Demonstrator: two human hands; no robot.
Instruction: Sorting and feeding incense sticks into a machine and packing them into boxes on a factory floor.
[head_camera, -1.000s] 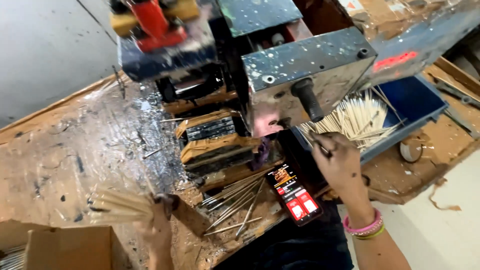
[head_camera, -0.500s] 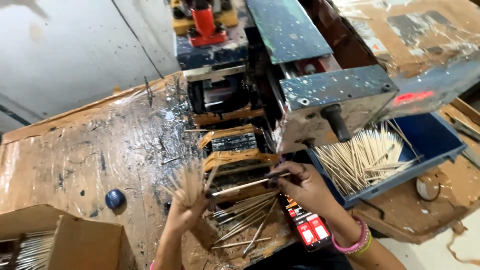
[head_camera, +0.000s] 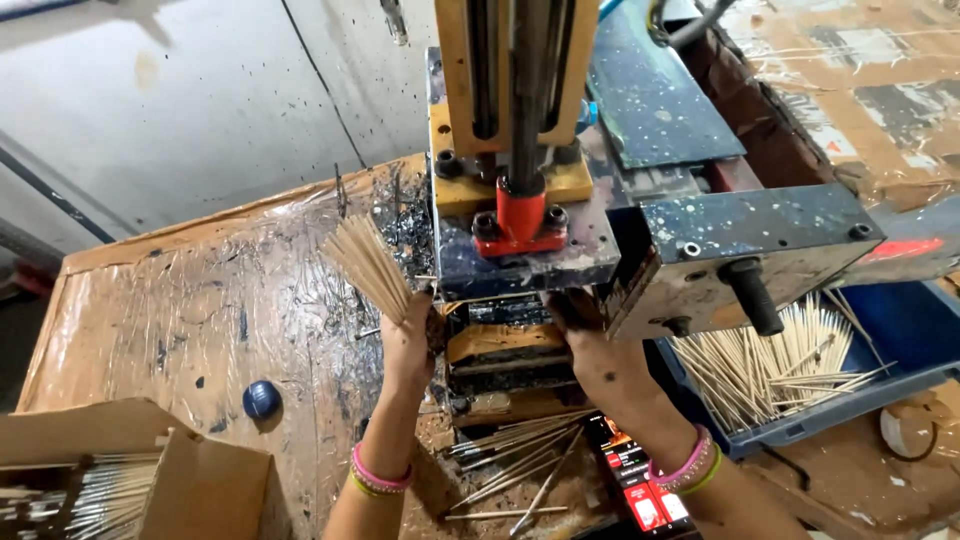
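My left hand (head_camera: 408, 345) grips a fanned bundle of thin wooden sticks (head_camera: 368, 262), raised beside the left side of a paint-spattered press machine (head_camera: 520, 205). My right hand (head_camera: 590, 345) reaches under the machine's front, at its dark lower block (head_camera: 505, 360); its fingertips are hidden there and I cannot tell whether it holds anything. Both wrists wear pink and yellow bangles. Loose sticks (head_camera: 520, 460) lie on the bench between my forearms.
A blue tray (head_camera: 905, 345) of sticks stands at the right. A cardboard box (head_camera: 120, 480) with finished sticks sits at the lower left, a small blue ball (head_camera: 261, 399) near it. A phone (head_camera: 640, 485) lies by my right wrist. Plastic film covers the bench (head_camera: 200, 300).
Both hands have risen towards the machine. The left brought the stick bundle up beside it; the right moved from the loose sticks to under the machine front. The view tilted up.
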